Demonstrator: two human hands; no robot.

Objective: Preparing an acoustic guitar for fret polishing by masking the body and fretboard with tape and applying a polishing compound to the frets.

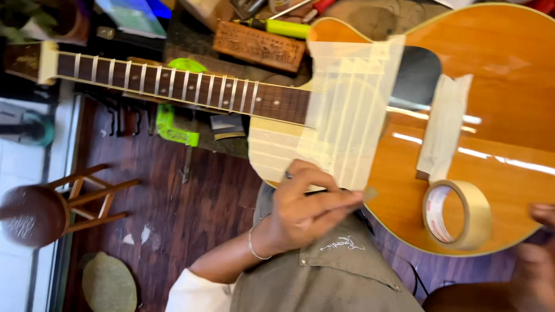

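One acoustic guitar [509,98] lies across the person's lap, its amber body to the right and its neck [173,84] running left over a cluttered counter [191,34]. One roll of masking tape [458,215] rests flat on the guitar top near its lower edge. Several strips of the same pale tape cover the upper body [347,110] where the neck joins, and one more strip [442,124] hangs beside the dark soundhole [417,72].

Two hands show. The left hand [306,202] sits at the guitar's lower edge below the taped patch, wrist bent, a thin bracelet [252,245] on it; its grip is pinched shut on a small pale scrap [370,193], apparently a bit of tape, thumb and forefinger pointing right. The right hand [535,254] is blurred at the far right edge, just beside the guitar rim; whether its grip is open or closed, I cannot tell.

On the counter behind the neck lie one carved wooden block [260,46], one yellow-handled tool [283,28] and one green clamp [173,124], partly hidden by the neck. On the dark wooden floor [191,208] stands one round stool [40,211] at left, with one flat round olive pad [108,283] below it.
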